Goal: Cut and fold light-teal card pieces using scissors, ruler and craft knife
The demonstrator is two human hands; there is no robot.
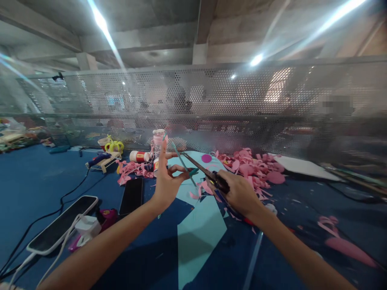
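Observation:
My left hand [167, 183] is raised over the table, index finger pointing up. Its thumb and other fingers pinch a thin light-teal paper piece [181, 162], seen nearly edge-on. Dark-handled scissors [220, 182] are in my right hand [242, 193], their blades reaching left to the paper in my left hand. How far the blades are apart is hard to make out. Below both hands lies a light-blue paper sheet [201, 237] with cut angled edges. Another pale-blue sheet [198, 158] lies behind, with a magenta paper circle [207, 158] on it.
Pink paper scraps [249, 167] are heaped at the back right, before a perforated metal screen [193, 104]. On the left are a black phone [132, 196], a white-edged power bank-like device [63, 225], a white charger [88, 226], a glue gun [98, 160] and a tipped white bottle [139, 156].

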